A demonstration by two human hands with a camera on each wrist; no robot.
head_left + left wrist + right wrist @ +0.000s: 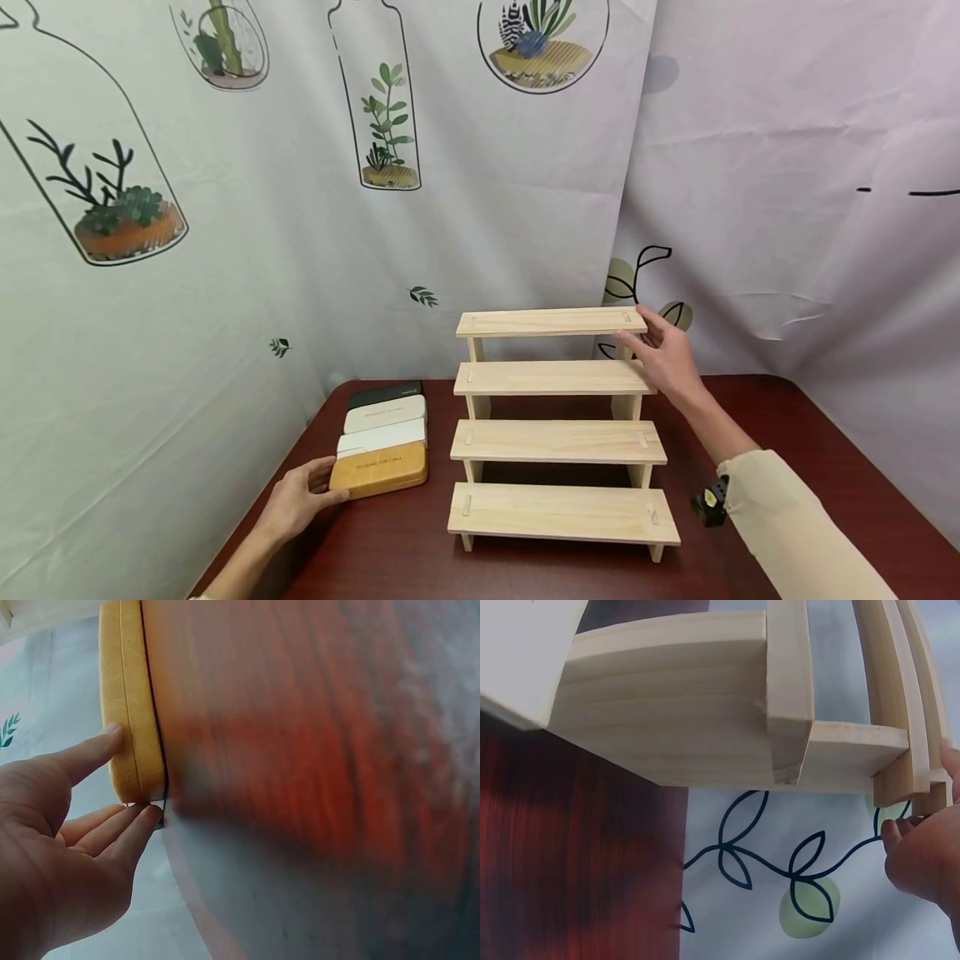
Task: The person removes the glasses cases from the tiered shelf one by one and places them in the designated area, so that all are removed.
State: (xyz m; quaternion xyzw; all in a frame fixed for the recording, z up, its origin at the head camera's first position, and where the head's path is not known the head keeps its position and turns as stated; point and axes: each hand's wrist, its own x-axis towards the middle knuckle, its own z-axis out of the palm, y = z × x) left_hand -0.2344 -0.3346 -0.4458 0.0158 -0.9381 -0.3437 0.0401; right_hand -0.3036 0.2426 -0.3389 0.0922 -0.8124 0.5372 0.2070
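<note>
A yellow glasses case (378,469) lies at the front of a row of flat cases on the left of the table. My left hand (296,500) is at its left end. In the left wrist view the thumb (97,754) touches the long side of the case and the extended fingers (124,836) press its end. A four-tier wooden display stand (558,442) stands upright in the middle. My right hand (667,354) grips the right end of its top board (551,322), thumb in front. In the right wrist view, that hand (934,847) is partly cut off by the frame.
Behind the yellow case lie a white case (382,437), a cream case (386,412) and a black case (384,393). The dark red table (390,550) meets a hanging cloth (480,208) with printed plants at the back. A small black device (710,502) sits on the right wrist.
</note>
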